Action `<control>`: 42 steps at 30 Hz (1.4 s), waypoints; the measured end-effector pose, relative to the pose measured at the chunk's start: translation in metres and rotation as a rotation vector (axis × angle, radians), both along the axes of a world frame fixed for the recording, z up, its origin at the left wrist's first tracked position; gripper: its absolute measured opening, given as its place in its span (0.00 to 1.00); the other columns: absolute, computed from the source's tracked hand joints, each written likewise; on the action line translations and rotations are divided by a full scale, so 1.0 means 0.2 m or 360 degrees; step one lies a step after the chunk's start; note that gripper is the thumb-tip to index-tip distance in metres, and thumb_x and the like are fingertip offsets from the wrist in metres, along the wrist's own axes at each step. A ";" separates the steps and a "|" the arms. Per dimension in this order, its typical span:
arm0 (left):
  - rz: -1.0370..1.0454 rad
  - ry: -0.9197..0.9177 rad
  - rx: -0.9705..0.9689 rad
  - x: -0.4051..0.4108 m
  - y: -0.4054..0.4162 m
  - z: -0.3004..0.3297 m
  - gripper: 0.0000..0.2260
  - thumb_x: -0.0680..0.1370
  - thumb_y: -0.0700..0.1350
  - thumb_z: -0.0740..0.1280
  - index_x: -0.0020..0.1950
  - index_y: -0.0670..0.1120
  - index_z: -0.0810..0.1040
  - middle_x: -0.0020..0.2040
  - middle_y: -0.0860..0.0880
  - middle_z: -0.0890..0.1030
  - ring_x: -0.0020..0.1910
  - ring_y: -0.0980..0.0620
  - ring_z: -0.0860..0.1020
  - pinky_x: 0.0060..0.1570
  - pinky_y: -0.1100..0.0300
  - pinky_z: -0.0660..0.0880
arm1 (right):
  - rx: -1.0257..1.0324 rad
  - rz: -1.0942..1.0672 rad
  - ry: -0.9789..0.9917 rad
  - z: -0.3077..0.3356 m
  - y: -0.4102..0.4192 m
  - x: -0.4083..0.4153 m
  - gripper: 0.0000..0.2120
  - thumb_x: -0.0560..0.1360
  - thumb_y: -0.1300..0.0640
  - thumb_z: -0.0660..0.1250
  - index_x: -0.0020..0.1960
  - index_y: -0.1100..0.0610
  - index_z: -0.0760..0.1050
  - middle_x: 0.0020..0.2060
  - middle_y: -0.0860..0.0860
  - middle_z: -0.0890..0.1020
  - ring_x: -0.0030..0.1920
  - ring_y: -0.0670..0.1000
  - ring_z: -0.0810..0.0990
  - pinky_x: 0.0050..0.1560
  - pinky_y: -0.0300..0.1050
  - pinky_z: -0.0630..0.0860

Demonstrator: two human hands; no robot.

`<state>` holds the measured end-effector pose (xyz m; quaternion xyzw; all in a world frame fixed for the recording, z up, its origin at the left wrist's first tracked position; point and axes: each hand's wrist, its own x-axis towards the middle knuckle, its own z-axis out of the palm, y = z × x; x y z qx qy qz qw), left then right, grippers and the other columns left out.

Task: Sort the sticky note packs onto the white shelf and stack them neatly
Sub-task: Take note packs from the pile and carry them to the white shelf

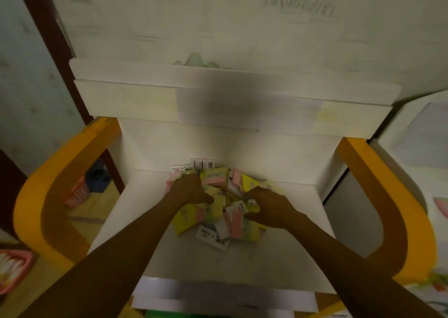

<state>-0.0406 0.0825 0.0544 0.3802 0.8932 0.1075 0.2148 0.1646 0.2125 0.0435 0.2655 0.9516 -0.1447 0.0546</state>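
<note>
Packs of sticky notes (219,202) lie in a loose, jumbled heap on the middle level of the white shelf (150,220), pushed toward its back wall. They are yellow, pink and pale green, some wrapped with white printed labels, and they overlap at all angles; none are stacked. A white labelled pack (212,239) sits at the front edge of the heap, and another white label (203,164) leans against the back wall.

My left hand (189,188) is buried in the left side of the heap, fingers curled down among the packs; I cannot tell whether it grips one. My right hand (269,206) is at the right side of the heap, its fingers curled around a small pack with a white label.

Above the heap a higher white ledge (218,84) juts out, shaded in the middle. Curved yellow side panels (48,196) flank the shelf. A pink basket (77,192) shows through the gap at the left, and another pink basket (14,266) sits at the lower left.
</note>
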 end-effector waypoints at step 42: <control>-0.0614 0.0580 0.0605 -0.04 0.07 0.49 0.34 0.66 0.62 0.71 0.70 0.54 0.67 0.65 0.50 0.72 0.64 0.49 0.68 0.58 0.54 0.70 | 0.0431 -0.0159 0.0144 0.63 0.15 0.20 0.41 0.66 0.45 0.73 0.74 0.46 0.58 0.63 0.51 0.71 0.63 0.54 0.71 0.55 0.51 0.75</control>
